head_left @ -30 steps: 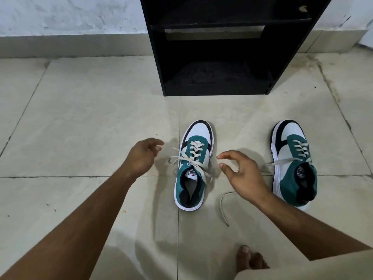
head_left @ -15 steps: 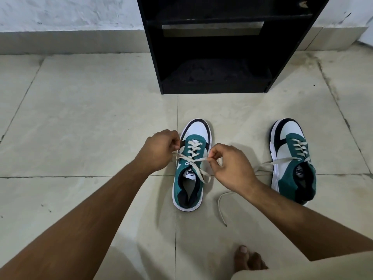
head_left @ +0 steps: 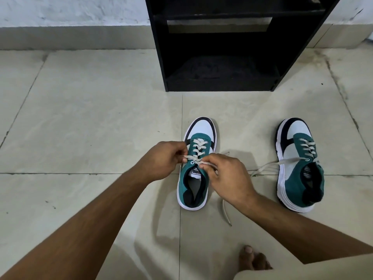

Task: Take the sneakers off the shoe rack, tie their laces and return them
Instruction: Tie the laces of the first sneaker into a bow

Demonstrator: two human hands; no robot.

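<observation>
Two teal, white and navy sneakers stand on the tiled floor, toes toward the rack. The left sneaker (head_left: pixel 198 138) sits in the middle. My left hand (head_left: pixel 161 160) pinches one end of its cream lace at the top eyelets. My right hand (head_left: pixel 228 176) pinches the other end just above the tongue. The two hands pull the lace (head_left: pixel 193 158) taut across the shoe. A loose lace tail (head_left: pixel 225 213) trails on the floor under my right wrist. The right sneaker (head_left: pixel 298 168) stands apart at the right, its lace (head_left: pixel 268 165) untied and spread on the floor.
A black shoe rack (head_left: pixel 222 83) with empty shelves stands against the wall straight ahead of the sneakers. Bare toes (head_left: pixel 254 259) and a beige trouser leg show at the bottom right. Pale floor tiles spread to the left.
Both hands came in from either side of the left sneaker, took hold of its lace ends and drew them tight over the tongue.
</observation>
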